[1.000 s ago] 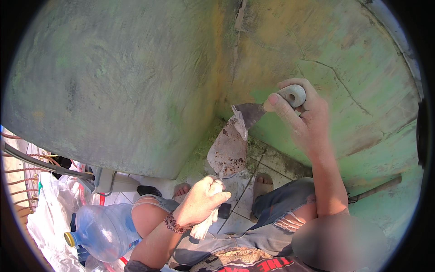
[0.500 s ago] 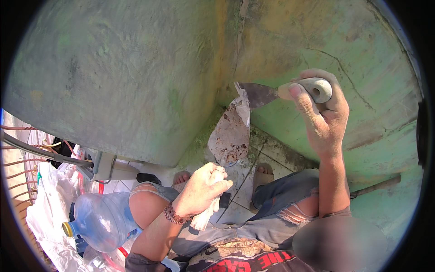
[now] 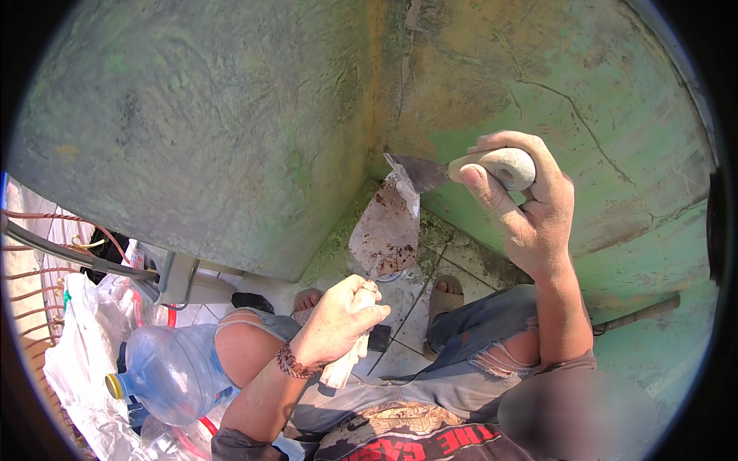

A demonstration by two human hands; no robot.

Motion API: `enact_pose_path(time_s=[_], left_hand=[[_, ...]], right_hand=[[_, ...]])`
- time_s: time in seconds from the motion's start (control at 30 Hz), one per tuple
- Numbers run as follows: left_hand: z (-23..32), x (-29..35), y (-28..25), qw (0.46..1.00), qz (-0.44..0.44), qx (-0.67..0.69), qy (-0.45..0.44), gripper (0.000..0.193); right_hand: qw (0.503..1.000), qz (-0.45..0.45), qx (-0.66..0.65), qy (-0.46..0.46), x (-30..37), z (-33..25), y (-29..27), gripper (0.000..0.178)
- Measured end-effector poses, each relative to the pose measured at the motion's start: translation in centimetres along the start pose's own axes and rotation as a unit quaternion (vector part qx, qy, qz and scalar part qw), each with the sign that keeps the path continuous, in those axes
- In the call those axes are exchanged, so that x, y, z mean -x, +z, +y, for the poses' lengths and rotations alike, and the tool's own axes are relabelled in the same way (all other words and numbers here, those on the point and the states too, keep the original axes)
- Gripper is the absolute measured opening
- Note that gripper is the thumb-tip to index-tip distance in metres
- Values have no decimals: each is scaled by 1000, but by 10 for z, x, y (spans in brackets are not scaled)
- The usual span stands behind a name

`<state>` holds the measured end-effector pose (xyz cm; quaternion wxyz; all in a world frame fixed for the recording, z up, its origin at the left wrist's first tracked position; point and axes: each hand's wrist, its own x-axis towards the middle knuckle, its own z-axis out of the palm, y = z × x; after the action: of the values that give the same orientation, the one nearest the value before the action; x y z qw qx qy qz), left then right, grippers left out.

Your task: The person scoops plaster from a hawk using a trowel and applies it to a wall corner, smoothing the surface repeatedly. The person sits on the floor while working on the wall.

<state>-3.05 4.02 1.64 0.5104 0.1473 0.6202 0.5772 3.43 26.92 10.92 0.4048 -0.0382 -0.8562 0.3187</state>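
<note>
A person in ripped jeans works two flat tools together over a white-tiled floor, facing the corner where a dark grey-green wall meets a lighter, cracked green wall; the left hand, a braided bracelet at its wrist, has its fingers closed around the pale handle of a trowel, whose broad, rust-speckled blade points away from the body toward the foot of the corner; the right hand, dusty with pale powder, grips the scraper by its rounded, holed handle, fingers curled over it and thumb pressed along the near side; the scraper's dark blade reaches leftward to the trowel's far end, where it meets a smear of white paste; to the person's left, a clear blue-tinted water jug with a yellow neck lies on its side, beside crumpled white plastic; at right, a thin stick leans by the green wall.
</note>
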Motion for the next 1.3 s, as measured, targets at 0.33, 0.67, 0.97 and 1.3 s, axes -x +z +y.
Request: enact_pose_path(time_s=[0.33, 0.67, 0.97, 1.3], left_hand=[[2, 0, -6, 997, -39, 67, -31, 25], [-4, -5, -9, 995, -42, 77, -36, 29], [-1, -1, -2, 998, 1, 56, -16, 22], [-7, 1, -4, 999, 21, 37, 3, 23]], right_hand=[[996, -75, -12, 34, 4, -9, 1, 29], [992, -107, -57, 13, 10, 0, -6, 27], [987, -145, -38, 58, 16, -5, -4, 28], [951, -155, -58, 263, 16, 8, -12, 35]])
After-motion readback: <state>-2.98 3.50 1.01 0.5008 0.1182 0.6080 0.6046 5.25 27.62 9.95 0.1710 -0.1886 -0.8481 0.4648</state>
